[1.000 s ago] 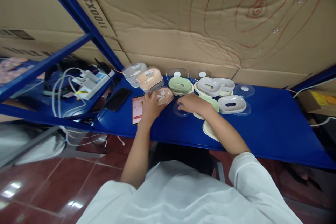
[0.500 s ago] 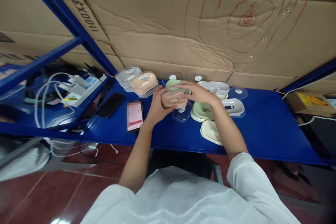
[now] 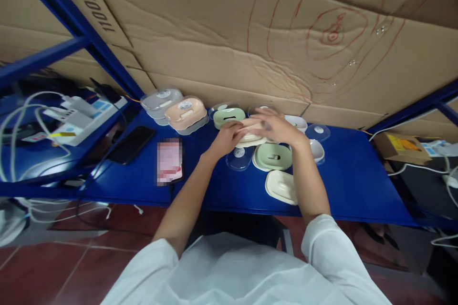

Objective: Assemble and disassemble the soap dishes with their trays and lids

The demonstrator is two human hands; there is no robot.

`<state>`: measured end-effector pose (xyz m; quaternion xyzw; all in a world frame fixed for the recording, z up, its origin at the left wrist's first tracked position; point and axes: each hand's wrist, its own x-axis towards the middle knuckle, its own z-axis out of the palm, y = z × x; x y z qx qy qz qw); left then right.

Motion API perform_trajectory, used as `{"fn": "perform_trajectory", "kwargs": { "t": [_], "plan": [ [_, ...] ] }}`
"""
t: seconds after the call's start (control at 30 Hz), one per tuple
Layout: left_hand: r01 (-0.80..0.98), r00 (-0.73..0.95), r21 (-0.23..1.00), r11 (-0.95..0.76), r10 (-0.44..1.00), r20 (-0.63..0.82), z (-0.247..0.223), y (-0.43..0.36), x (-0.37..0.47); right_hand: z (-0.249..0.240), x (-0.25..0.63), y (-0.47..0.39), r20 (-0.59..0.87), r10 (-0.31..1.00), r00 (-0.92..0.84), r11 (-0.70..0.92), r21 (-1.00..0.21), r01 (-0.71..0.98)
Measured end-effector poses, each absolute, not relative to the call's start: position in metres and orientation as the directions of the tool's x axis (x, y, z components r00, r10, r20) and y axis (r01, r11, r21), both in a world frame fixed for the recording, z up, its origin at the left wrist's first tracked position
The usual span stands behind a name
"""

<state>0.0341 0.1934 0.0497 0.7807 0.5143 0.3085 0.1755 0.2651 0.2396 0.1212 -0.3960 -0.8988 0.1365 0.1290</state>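
Note:
Between my two hands is a pinkish oval plastic dish (image 3: pixel 252 125), over a cream oval piece (image 3: pixel 250 141). My left hand (image 3: pixel 228 139) is closed on its left end, fingertips on the upper edge. Around the right end curves my right hand (image 3: pixel 277 126), its fingers reaching over the top and partly hiding it. Just below lies a green oval dish (image 3: pixel 263 156) on a cream base. Nearer me is a cream oval lid (image 3: pixel 281 186), partly behind my right forearm. A second green dish (image 3: pixel 225 118) with a slot stands behind my left hand.
Clear-lidded grey (image 3: pixel 161 105) and peach (image 3: pixel 186 113) boxes stand at the back left. Clear lids (image 3: pixel 239 159) and white dishes (image 3: pixel 296 123) lie around my hands. Two phones (image 3: pixel 131 144) and a cabled power strip (image 3: pixel 91 116) are left. A cardboard wall (image 3: pixel 200 33) closes the back.
The pinkish dish has moved slightly right and lower in my hands, now over the cream piece. The camera view has shifted, and the far green dish shows more fully.

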Motion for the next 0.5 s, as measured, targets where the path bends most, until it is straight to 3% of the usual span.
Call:
{"fn": "perform_trajectory", "kwargs": {
  "t": [0.17, 0.27, 0.4, 0.5],
  "plan": [
    [0.615, 0.174, 0.584, -0.53, 0.813, 0.556, 0.036, 0.196, 0.037, 0.124, 0.25, 0.237, 0.147, 0.741, -0.655, 0.665, -0.292, 0.687],
    [0.697, 0.101, 0.523, -0.49, 0.79, 0.605, 0.038, 0.192, 0.028, 0.128, 0.254, 0.24, 0.186, 0.793, -0.581, 0.61, -0.24, 0.756],
    [0.86, -0.162, 0.483, -0.163, 0.811, 0.562, 0.055, 0.189, -0.002, 0.135, 0.26, 0.237, 0.194, 0.836, -0.513, 0.546, -0.21, 0.811],
    [0.87, -0.364, 0.479, 0.117, 0.807, 0.465, 0.066, 0.187, -0.025, 0.14, 0.251, 0.225, 0.204, 0.785, -0.586, 0.62, -0.229, 0.751]
  ]
}}
